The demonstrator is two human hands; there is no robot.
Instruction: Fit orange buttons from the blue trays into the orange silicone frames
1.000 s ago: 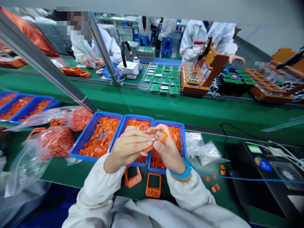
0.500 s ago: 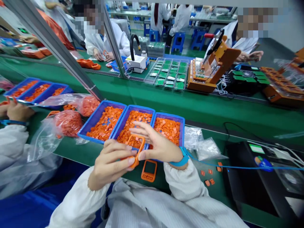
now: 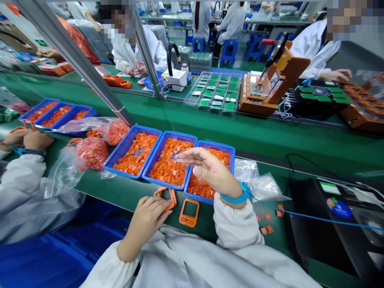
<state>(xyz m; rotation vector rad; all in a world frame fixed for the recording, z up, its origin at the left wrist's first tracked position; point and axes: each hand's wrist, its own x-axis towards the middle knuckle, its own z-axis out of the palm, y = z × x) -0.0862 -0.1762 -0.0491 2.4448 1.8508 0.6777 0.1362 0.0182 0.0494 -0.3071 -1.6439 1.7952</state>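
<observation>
My left hand (image 3: 150, 214) grips an orange plastic frame (image 3: 172, 197), a device housing with a large window, low over the bench edge. The fingers cover part of it, and whether it touches the bench is hard to tell. A second orange housing (image 3: 193, 220) lies flat just to the right, its window facing up. My right hand (image 3: 211, 168) hovers with fingers stretched out, palm toward the left, holding nothing. Below it are the middle blue tray (image 3: 146, 175) and the right blue tray (image 3: 192, 195), both filled with small orange pieces.
A left blue tray (image 3: 108, 165) holds more pieces, beside a plastic bag of orange parts (image 3: 91, 153). Loose pieces (image 3: 267, 216) and a black device (image 3: 315, 220) sit at right. A blue wrist cord (image 3: 279, 214) crosses the bench. A co-worker's hands (image 3: 33, 140) work at left.
My left hand has lowered the orange frame toward the bench, away from my right hand. My right hand has moved right and no longer meets the frame.
</observation>
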